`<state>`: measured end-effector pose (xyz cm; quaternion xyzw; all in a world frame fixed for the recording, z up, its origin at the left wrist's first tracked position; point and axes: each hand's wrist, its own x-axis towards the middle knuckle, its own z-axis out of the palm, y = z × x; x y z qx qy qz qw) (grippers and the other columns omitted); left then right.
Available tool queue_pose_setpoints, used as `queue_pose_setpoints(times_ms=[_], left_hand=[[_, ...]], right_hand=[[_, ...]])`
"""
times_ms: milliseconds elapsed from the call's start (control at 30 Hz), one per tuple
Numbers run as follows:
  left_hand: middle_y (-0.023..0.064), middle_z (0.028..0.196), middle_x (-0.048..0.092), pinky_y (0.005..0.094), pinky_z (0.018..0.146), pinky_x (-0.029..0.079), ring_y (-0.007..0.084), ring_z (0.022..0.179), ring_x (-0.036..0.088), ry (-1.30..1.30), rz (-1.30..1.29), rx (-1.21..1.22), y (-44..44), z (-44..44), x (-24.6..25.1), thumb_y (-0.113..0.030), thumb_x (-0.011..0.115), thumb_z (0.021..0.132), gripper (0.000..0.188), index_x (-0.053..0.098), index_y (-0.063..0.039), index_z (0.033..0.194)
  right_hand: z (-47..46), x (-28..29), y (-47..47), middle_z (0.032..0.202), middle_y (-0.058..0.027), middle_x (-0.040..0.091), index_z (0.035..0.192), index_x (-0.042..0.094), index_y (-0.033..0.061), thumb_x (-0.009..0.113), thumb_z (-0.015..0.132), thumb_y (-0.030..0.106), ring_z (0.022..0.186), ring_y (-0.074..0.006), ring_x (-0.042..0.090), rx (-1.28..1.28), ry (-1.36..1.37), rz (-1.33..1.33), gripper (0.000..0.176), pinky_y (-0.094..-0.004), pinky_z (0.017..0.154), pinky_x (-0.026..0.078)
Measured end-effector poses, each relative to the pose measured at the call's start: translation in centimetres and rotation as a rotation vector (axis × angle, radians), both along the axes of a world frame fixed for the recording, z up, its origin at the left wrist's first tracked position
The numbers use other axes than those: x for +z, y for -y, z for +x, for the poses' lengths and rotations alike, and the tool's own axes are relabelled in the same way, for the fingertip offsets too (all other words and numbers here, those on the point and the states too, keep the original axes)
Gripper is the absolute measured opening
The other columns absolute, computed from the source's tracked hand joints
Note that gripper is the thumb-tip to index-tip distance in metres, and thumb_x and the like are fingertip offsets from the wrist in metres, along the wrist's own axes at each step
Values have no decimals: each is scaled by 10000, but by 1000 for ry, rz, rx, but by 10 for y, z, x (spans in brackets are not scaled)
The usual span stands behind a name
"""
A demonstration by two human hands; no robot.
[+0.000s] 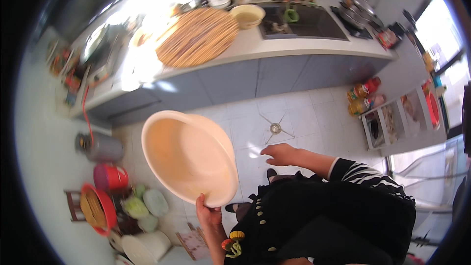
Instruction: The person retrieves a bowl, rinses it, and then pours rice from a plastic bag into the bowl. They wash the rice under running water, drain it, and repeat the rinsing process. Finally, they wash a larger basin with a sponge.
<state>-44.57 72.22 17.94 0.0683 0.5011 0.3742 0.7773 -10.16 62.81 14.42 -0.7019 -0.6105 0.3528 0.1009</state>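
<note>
My left hand (210, 211) grips the near rim of a large cream plastic basin (187, 158). The thumb lies inside the rim and the fingers go under it. The basin is tilted, its inside turned towards me, and looks bare apart from a small yellowish mark near my thumb. My right hand (281, 154) is held out over the tiled floor to the right of the basin. It holds nothing, and its thumb and fingers are a little apart. Below and beyond it a round floor drain (275, 128) is set in the tiles.
On the counter (235, 49) lie a round slatted mat (200, 36) and a yellowish bowl (249, 16) beside the sink (316, 22). A gas cylinder (105, 148), a red bucket (112, 176) and vegetables (136, 206) stand left. Oil bottles (358, 106) and a storage rack (399, 116) are right.
</note>
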Motion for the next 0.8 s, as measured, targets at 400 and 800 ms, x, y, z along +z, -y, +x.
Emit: queue_pose_setpoints(times_ms=[400, 800], left_hand=[[51, 834, 651, 290, 465, 412, 168, 614, 586, -89, 206, -462, -50, 265, 16, -193, 606, 896, 173, 594, -54, 999], [94, 769, 651, 264, 407, 428, 154, 478, 555, -167, 462, -1033, -93, 482, 8, -196, 685, 830, 286, 604, 21, 997]], right_hand=[[175, 9, 89, 1136, -139, 674, 1264, 598, 40, 580, 941, 389, 945, -229, 680, -929, -502, 296, 476, -358, 855, 526], [278, 71, 107, 1202, -124, 629, 1349, 523, 39, 661, 891, 399, 1037, -232, 622, -1522, -902, 509, 599, -375, 862, 505]])
